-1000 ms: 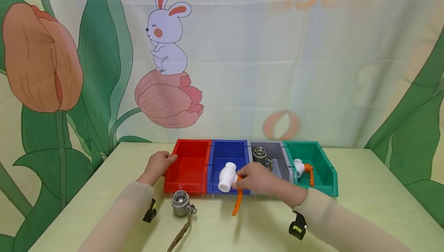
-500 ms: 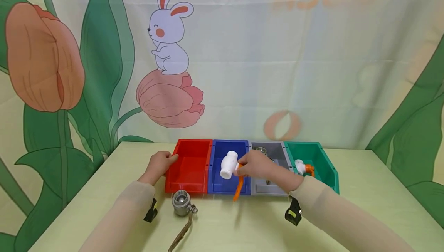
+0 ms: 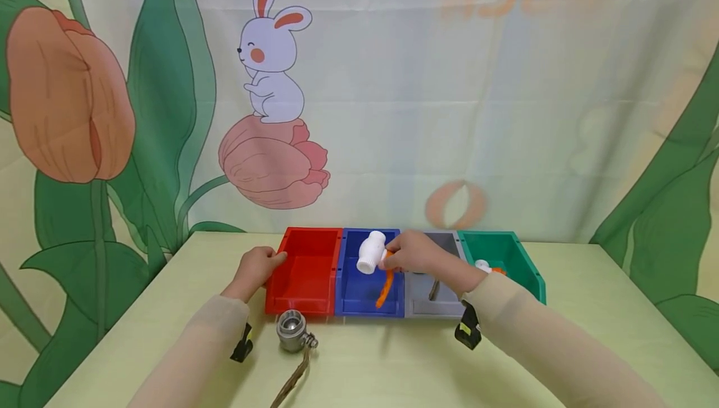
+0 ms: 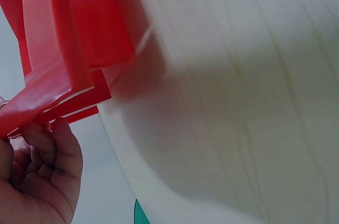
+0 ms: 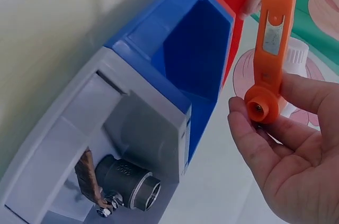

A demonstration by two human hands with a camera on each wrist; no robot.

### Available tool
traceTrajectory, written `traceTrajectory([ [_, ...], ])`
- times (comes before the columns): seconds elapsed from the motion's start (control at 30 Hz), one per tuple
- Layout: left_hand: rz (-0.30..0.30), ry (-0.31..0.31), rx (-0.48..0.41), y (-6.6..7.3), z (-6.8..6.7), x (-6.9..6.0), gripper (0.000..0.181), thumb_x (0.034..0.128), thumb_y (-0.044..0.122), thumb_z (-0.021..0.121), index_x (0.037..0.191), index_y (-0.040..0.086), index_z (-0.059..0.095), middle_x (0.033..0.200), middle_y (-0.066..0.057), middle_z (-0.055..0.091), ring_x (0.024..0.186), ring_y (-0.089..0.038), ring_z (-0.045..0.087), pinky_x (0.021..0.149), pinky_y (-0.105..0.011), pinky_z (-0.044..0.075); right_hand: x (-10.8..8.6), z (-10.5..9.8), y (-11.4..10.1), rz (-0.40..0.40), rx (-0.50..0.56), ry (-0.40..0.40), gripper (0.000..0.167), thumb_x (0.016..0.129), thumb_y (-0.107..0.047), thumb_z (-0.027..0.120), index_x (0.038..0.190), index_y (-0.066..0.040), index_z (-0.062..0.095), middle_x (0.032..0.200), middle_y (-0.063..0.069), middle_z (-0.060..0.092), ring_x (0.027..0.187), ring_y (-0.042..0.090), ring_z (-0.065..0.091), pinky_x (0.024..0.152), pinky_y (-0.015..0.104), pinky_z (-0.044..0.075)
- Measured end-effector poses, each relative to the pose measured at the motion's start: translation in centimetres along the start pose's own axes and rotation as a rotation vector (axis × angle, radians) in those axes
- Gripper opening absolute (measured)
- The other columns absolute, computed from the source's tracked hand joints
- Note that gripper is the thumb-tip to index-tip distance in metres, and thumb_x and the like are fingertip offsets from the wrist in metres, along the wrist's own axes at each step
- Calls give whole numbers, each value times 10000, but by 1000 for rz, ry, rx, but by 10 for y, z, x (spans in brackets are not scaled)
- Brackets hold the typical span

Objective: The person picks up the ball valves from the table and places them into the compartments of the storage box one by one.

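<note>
The right hand (image 3: 417, 253) pinches a white plastic valve (image 3: 371, 252) by its orange lever (image 5: 271, 65) between thumb and fingers — the valve is over the open blue plastic bin (image 3: 365, 307). The left hand (image 3: 255, 269) grips the left side of the red plastic bin (image 3: 304, 280); a round grey metal valve (image 3: 291, 332) sits just before it.
</note>
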State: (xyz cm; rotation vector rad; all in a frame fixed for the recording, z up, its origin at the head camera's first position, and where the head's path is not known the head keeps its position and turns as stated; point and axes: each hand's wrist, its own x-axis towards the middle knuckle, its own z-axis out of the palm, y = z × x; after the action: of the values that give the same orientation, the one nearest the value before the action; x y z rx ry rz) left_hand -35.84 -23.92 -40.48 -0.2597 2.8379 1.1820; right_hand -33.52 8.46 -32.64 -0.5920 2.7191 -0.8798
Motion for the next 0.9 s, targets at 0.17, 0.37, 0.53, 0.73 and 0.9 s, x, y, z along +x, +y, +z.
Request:
traceTrajectory([
  [0.17,2,-5,-2,0,1,1,296,1046,262,558,840,51,534,805,-74,549,771,-216,589,642,-242,553,9,-2,-4,19,-17,8,257,928,-179,739,712,-60,669,608,12,550,594,131,477,572,201,343],
  [0.37,-7,-15,-10,0,1,0,283,1050,264,555,870,46,543,844,-88,566,801,-221,589,661,-246,564,18,-5,-9,33,-45,16,228,910,-183,751,733,-44,708,660,82,650,611,147,542,570,191,385],
  [0.53,1,-12,-7,3,1,-1,289,1051,263,552,861,44,539,831,-89,565,793,-224,591,660,-256,568,24,-6,-12,47,-35,19,243,895,-167,751,714,-19,687,593,13,598,581,110,533,561,181,415],
  [0.73,-5,-18,-4,3,0,-1,284,1051,266,549,905,22,559,854,-101,578,791,-221,588,662,-248,568,32,-8,-15,71,-72,6,249,882,-179,753,687,-45,672,601,9,633,618,159,635,609,222,520],
  [0.9,-15,-18,1,0,0,0,278,1050,265,548,909,26,562,860,-100,580,795,-219,585,660,-243,566,40,-9,-13,99,-64,-9,208,864,-157,766,709,-40,691,608,14,645,754,272,742,648,243,583],
])
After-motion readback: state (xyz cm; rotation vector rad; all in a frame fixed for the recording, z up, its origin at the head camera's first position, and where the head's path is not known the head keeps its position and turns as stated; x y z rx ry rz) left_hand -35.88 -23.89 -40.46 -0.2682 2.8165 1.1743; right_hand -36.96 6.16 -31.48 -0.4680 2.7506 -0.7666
